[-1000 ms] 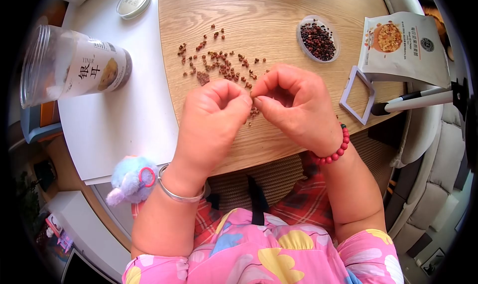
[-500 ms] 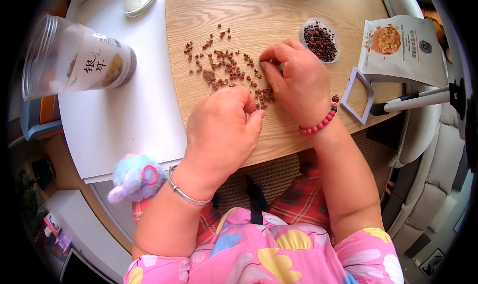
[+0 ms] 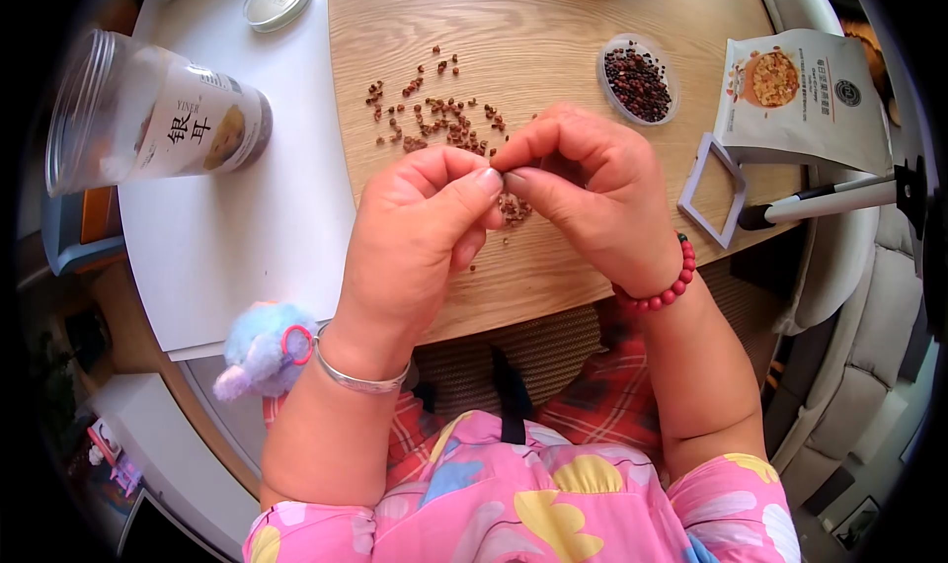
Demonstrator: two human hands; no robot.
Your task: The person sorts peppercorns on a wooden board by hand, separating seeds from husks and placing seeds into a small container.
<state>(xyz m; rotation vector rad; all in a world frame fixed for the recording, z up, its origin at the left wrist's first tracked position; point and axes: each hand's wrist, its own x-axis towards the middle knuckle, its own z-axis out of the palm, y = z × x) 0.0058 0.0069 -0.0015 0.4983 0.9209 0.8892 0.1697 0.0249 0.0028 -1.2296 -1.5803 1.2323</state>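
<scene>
A: How are the hands held?
B: The left hand (image 3: 415, 207) and right hand (image 3: 602, 193) are held tip to tip, thumbs and forefingers closed, with a small dark piece (image 3: 502, 180) apparently pinched there, too tiny to be identified.
A: How is that best done?
B: A light pinch is called for, wrists steadied low over the table (image 3: 533, 30).
A: And the peppercorns (image 3: 456, 126)?
B: Some are scattered just beyond and beneath the fingertips; darker ones are held in a clear tub (image 3: 668, 59), beyond the right hand.
</scene>
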